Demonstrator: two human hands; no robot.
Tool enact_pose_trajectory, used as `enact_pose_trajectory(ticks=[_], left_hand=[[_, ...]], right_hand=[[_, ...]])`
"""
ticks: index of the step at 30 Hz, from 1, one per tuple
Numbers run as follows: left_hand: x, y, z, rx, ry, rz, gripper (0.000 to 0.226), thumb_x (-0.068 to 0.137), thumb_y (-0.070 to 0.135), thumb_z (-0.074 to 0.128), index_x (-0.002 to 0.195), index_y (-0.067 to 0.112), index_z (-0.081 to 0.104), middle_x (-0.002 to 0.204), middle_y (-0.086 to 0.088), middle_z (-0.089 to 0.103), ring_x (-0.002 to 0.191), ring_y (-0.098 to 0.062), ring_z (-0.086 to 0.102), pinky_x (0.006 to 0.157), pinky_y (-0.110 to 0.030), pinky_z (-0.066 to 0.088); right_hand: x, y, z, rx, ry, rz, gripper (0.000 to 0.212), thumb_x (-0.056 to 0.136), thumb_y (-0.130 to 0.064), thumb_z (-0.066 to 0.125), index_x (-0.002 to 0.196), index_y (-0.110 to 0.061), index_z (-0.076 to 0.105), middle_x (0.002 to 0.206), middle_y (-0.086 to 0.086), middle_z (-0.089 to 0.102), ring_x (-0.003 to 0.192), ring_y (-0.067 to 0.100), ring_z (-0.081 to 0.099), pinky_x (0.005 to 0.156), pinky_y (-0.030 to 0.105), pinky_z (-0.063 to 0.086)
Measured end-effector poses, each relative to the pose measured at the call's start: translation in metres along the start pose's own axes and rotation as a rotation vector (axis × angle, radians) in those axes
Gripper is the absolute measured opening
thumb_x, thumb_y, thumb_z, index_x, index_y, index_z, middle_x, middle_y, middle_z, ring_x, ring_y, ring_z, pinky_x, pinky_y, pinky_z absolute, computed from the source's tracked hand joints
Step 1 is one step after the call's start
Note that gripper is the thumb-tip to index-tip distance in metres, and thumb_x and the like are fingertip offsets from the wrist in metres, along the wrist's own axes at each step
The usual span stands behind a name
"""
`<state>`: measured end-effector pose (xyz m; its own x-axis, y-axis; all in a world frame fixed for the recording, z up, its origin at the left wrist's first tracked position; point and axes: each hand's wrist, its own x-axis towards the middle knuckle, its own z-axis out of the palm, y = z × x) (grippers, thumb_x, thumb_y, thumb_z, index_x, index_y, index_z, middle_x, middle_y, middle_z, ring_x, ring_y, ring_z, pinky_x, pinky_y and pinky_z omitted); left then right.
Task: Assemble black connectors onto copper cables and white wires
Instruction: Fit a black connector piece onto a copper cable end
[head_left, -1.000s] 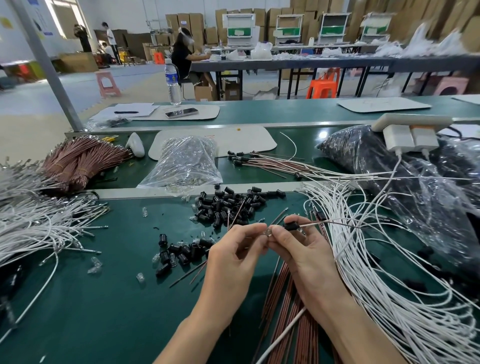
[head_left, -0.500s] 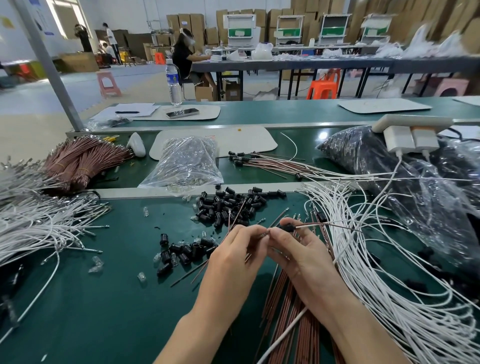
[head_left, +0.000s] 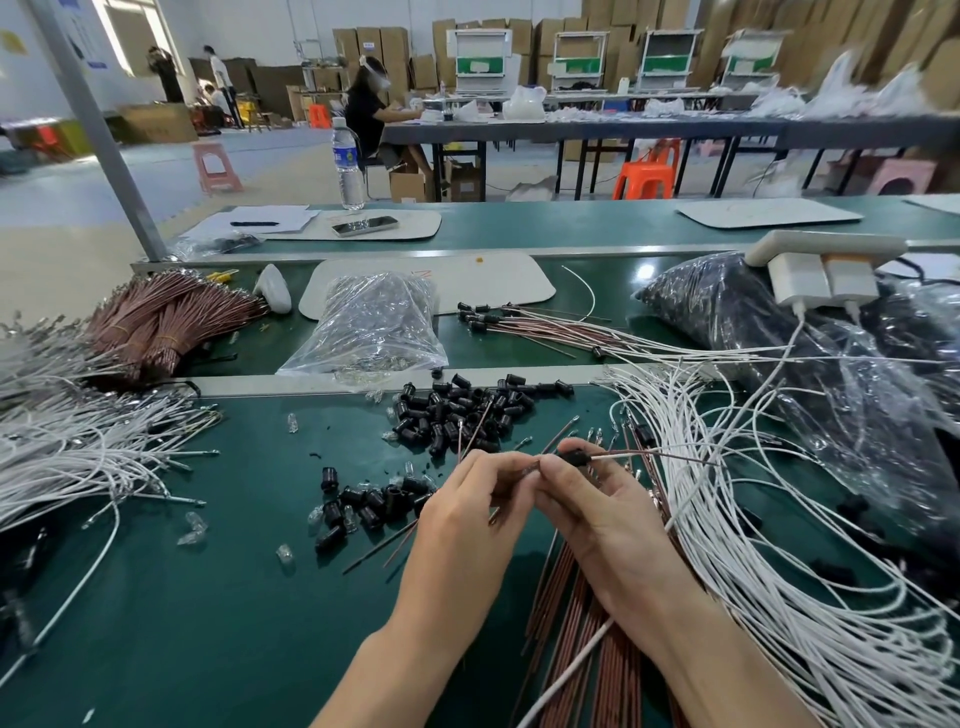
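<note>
Connector (head_left: 575, 458) sits above mid-counter (head_left: 208, 597), pinched in the right hand (head_left: 608, 514); fingers (head_left: 581, 446) curled over its top, thumb under. Long axis runs left-right, near level. Copper cable (head_left: 670, 455) exits its right end and trails off right, over the white wires (head_left: 779, 597).

Left hand (head_left: 467, 509) is just left of the connector, fingers (head_left: 511, 467) closed narrow on what looks like the cable's near end poking out of the connector's left mouth (small and partly hidden, so I cannot tell terminal from bare wire). The two hands' fingertips are touching or nearly so.

Key relation: connector lies directly right of the left fingers, on the same line as the cable. Judged step: seating the connector on the cable. The next move is likely a pull or push along that left-right axis, the hands working against each other. Right hand holds the connector; left hand is nearer the free end.

Risk: a tilt off axis could bend the thin end.

Spare connectors in a pile (head_left: 462, 410) beyond the hands; more copper cables (head_left: 582, 623) under the right wrist.
</note>
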<state>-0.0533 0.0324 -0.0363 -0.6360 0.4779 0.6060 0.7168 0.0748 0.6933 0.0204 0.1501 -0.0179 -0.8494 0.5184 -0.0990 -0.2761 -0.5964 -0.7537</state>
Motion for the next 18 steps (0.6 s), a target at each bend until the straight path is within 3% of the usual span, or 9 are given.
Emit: enact_pose_trajectory(ticks=[4, 8, 12, 16, 18], left_hand=[[0.0030, 0.0011, -0.0023, -0.096, 0.049, -0.061, 0.013, 0.095, 0.035, 0.061, 0.107, 0.033, 0.066, 0.095, 0.017, 0.070, 0.089, -0.001, 0.069, 0.077, -0.013, 0.054], [0.0019, -0.0016, -0.0027, -0.085, 0.038, -0.091, 0.012, 0.096, 0.039, 0.058, 0.106, 0.036, 0.064, 0.093, 0.017, 0.069, 0.088, -0.003, 0.069, 0.077, -0.017, 0.055], [0.0017, -0.0005, -0.0013, -0.117, 0.000, -0.080, 0.017, 0.097, 0.031, 0.062, 0.105, 0.046, 0.062, 0.096, 0.018, 0.070, 0.090, -0.005, 0.070, 0.079, -0.019, 0.056], [-0.0004, -0.0064, 0.0009, -0.218, 0.025, -0.161, 0.014, 0.094, 0.025, 0.068, 0.106, 0.029, 0.072, 0.094, 0.014, 0.074, 0.089, -0.011, 0.073, 0.079, -0.035, 0.061], [-0.0007, -0.0079, 0.0008, -0.258, 0.040, -0.193, 0.017, 0.090, 0.021, 0.071, 0.105, 0.029, 0.073, 0.094, 0.012, 0.076, 0.087, -0.012, 0.074, 0.078, -0.035, 0.061]], right_hand=[[-0.0019, -0.0062, 0.0004, 0.040, -0.017, 0.031, 0.032, 0.082, -0.025, 0.070, 0.106, -0.005, 0.073, 0.102, 0.022, 0.075, 0.083, 0.024, 0.076, 0.068, 0.026, 0.062], [-0.0029, -0.0089, -0.0013, 0.005, 0.023, 0.042, 0.023, 0.086, -0.020, 0.064, 0.096, -0.008, 0.082, 0.095, 0.015, 0.076, 0.075, 0.017, 0.074, 0.064, 0.025, 0.062], [-0.0062, -0.0073, 0.0033, -0.047, -0.050, 0.081, 0.025, 0.088, -0.021, 0.062, 0.100, -0.011, 0.081, 0.093, 0.010, 0.076, 0.076, 0.013, 0.073, 0.067, 0.024, 0.060], [-0.0068, -0.0054, 0.0049, -0.064, -0.074, 0.097, 0.026, 0.087, -0.022, 0.063, 0.101, -0.012, 0.081, 0.087, 0.009, 0.076, 0.075, 0.012, 0.072, 0.067, 0.023, 0.059], [-0.0066, -0.0048, 0.0044, -0.068, -0.075, 0.113, 0.025, 0.085, -0.023, 0.064, 0.101, -0.012, 0.082, 0.084, 0.009, 0.075, 0.073, 0.013, 0.071, 0.067, 0.023, 0.059]])
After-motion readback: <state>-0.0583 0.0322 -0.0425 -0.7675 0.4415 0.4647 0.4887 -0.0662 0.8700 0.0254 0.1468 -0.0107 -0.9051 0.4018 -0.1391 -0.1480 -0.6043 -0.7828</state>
